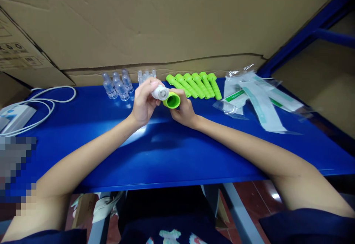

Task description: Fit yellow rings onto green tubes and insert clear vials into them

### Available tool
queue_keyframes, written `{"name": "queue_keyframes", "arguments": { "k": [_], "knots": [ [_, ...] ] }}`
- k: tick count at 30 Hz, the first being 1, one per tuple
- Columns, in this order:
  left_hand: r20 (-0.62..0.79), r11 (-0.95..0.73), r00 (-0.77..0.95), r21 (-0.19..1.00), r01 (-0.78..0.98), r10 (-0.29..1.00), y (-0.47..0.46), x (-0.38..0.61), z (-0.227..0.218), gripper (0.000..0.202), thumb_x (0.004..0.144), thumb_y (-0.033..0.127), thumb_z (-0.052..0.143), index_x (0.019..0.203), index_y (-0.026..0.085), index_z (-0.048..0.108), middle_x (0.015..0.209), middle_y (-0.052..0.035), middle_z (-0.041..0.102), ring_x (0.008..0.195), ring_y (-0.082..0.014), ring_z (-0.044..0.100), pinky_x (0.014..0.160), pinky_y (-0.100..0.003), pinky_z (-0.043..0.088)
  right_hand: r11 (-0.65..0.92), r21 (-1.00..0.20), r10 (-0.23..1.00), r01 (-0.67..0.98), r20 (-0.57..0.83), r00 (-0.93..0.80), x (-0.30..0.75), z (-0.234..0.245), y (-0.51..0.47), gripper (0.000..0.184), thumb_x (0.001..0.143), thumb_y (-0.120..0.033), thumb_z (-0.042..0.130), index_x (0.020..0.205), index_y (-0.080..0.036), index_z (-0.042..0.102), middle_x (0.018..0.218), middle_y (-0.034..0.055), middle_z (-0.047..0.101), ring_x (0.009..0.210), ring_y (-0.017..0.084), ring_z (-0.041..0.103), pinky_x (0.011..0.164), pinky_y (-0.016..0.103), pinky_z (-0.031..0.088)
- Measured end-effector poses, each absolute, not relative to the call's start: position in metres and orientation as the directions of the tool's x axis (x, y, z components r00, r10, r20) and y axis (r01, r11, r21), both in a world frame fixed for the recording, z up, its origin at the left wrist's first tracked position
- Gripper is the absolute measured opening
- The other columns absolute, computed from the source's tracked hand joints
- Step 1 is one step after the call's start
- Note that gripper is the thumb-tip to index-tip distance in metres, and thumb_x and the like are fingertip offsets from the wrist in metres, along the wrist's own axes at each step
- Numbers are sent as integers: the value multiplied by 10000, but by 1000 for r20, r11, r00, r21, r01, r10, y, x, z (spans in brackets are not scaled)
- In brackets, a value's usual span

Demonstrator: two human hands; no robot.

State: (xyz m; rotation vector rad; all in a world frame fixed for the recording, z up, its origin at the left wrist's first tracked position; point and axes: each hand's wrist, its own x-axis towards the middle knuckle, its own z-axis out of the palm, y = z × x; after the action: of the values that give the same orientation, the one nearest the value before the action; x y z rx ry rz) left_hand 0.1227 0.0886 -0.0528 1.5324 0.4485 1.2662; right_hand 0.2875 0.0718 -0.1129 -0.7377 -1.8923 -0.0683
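Note:
My left hand [144, 101] is closed around a white cylinder [161, 92], whose round, clear-looking end faces me. Just to its right, my right hand [185, 110] grips a green sleeve [172, 100] with its hollow mouth turned toward me. The two pieces are side by side and close together; whether they touch I cannot tell. Behind my right hand lies a row of several green sleeves [196, 84], slanted side by side. Beyond my left hand stand several small clear caps [146, 74], partly hidden by it. Larger clear capped tubes [121, 88] stand further left.
Clear plastic packets with green-and-white printing [257, 99] are heaped at the right of the blue table [172, 155]. A white device [18, 116] with a looped white cable [52, 105] lies at the left. A cardboard wall [155, 25] closes off the back.

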Motion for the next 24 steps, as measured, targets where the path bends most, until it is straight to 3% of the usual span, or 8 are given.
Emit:
{"name": "queue_keyframes", "arguments": {
  "k": [4,7,10,17,24],
  "knots": [
    [567,-520,328,823,-226,755,103,117,-53,520,907,743,635,879,226,587,740,12,584,529,-77,539,461,-225,466,822,-265,425,504,875,-234,290,-113,77,298,1087,-362,384,1342,-245,485,1219,119,733,1148,236,737,968,417,621],
    [664,-672,332,733,-107,671,116,103,-40,552,860,767,699,965,229,638,815,3,609,684,-116,668,598,-253,555,776,-311,482,549,854,-198,296,-111,82,313,1083,-430,407,1284,-228,536,1164,122,741,1080,256,739,932,442,622],
    [677,-748,438,664,-15,591,125,88,-23,534,824,692,799,953,194,654,816,-10,606,881,-206,736,765,-348,611,736,-373,542,565,824,-162,301,-109,87,375,1073,-501,451,1266,-203,573,1180,142,745,1093,281,733,944,459,614],
    [641,-774,467,610,171,609,120,80,-7,529,783,675,833,1031,245,653,970,-52,727,894,-210,720,705,-348,590,753,-402,544,522,825,-150,304,-111,94,386,1054,-507,530,1231,-177,624,1165,137,766,1083,278,738,952,445,608],
    [578,-777,536,558,291,615,108,80,0,510,853,635,768,1192,279,633,1125,-48,792,938,-217,723,707,-397,556,776,-444,546,448,828,-125,299,-118,93,308,1042,-433,603,1210,-178,642,1130,105,773,1028,246,745,910,387,607]
  ]
}}
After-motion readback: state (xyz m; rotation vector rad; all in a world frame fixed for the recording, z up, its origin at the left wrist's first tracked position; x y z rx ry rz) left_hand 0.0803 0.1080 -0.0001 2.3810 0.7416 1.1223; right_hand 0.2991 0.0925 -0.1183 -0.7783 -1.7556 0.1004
